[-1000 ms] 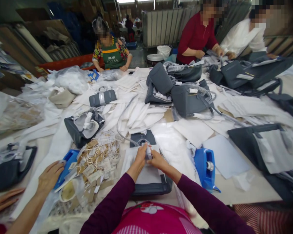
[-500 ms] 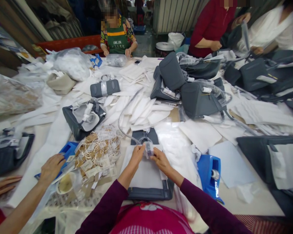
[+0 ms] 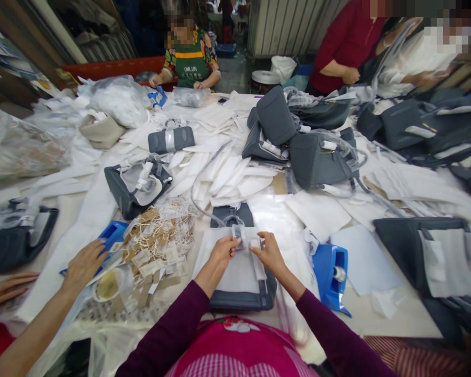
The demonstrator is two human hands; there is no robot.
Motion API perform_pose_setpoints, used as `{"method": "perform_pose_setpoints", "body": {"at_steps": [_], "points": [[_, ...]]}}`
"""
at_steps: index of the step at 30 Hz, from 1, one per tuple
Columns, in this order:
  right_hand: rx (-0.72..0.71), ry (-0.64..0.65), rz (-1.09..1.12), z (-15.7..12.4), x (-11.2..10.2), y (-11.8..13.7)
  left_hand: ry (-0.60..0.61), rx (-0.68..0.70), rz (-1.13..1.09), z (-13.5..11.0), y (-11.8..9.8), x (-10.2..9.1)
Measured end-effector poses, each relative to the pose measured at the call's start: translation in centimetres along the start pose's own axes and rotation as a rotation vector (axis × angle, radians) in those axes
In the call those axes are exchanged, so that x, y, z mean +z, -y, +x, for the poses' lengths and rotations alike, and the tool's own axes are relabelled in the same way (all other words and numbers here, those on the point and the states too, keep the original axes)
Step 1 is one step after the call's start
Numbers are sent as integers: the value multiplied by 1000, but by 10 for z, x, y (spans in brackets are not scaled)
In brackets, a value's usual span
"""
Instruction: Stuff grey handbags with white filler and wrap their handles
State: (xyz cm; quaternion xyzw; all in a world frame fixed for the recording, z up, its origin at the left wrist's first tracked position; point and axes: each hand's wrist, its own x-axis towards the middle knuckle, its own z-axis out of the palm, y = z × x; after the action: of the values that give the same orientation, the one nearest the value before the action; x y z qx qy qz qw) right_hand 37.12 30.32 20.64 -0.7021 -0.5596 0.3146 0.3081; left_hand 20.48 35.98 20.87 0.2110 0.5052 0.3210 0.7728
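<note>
A dark grey handbag [image 3: 241, 302] lies flat in front of me, a white sheet [image 3: 231, 280] covering most of it. My left hand [image 3: 223, 252] is closed, thumb against fingers, on the clear-wrapped handle [image 3: 238, 233] near the bag's upper end. A long clear-covered strap [image 3: 194, 188] curves away from there. Just right of the handle, my right hand [image 3: 272, 254] has thumb and forefinger apart, close to a narrow white strip [image 3: 259, 268] on the bag. Whether its fingertips touch the strip is hard to see.
A blue tape dispenser [image 3: 329, 275] stands to my right. Left are tags with strings [image 3: 160, 241], a tape roll [image 3: 107, 287] and a co-worker's hand [image 3: 84, 264] on another blue dispenser [image 3: 113, 235]. Grey bags [image 3: 317, 162] lie ahead; other people stand across the table.
My right hand has come away from the wrapped handle and moved slightly right, its fingers parting. My left hand stays at the handle. The white strip on the bag shows more.
</note>
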Motion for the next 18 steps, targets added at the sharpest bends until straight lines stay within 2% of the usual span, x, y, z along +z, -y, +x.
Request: {"method": "perform_pose_setpoints", "body": {"at_steps": [2,6,9,13,15,18], "points": [[125,21,-67,-18,-3,0,-10,-1,20,-6,5,-3],[223,124,-126,-44,0,3,-56,-23,17,-19,17,-1],[246,101,-145,-48,-1,9,-75,-37,-24,-29,27,5],[265,69,-140,-49,-15,22,-10,22,-125,-36,36,10],[265,116,-56,-53,-24,28,-6,50,-163,-38,38,11],[256,281,228,-65,-31,33,-40,54,-190,-38,39,12]]}}
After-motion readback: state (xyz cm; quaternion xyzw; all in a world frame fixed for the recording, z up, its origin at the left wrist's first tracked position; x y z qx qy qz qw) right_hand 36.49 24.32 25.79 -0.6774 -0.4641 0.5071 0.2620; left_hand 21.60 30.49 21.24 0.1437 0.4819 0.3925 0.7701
